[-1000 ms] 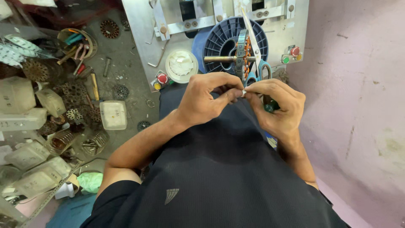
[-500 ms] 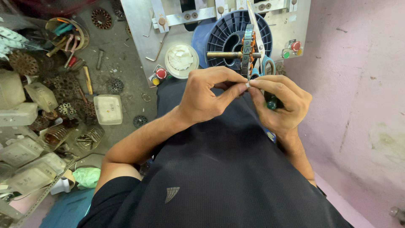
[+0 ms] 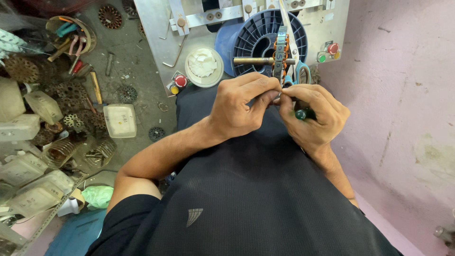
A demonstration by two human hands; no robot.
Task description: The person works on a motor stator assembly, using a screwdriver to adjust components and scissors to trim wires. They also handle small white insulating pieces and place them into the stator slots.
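Observation:
My left hand [image 3: 239, 106] and my right hand [image 3: 313, 114] meet in front of my chest, fingertips pinched together on a small part or wire that I cannot make out. A green-handled tool [image 3: 301, 114] lies gripped in the right palm. Just beyond the fingers a brass shaft [image 3: 251, 61] carries a wound stator core [image 3: 282, 52] with orange insulation. Behind it sits a blue plastic spool [image 3: 258, 35]. Blue-handled scissors [image 3: 296, 71] hang beside the core.
A grey metal machine panel [image 3: 156, 28] holds red, yellow and green buttons and a white round container [image 3: 204, 66]. On the floor at left lie toothed metal discs, white plastic tubs [image 3: 121, 121] and a basket of hand tools [image 3: 71, 33]. A pink wall [image 3: 403, 95] stands close on the right.
Both hands have risen slightly toward the shaft and core, staying pinched together. The view has shifted a little.

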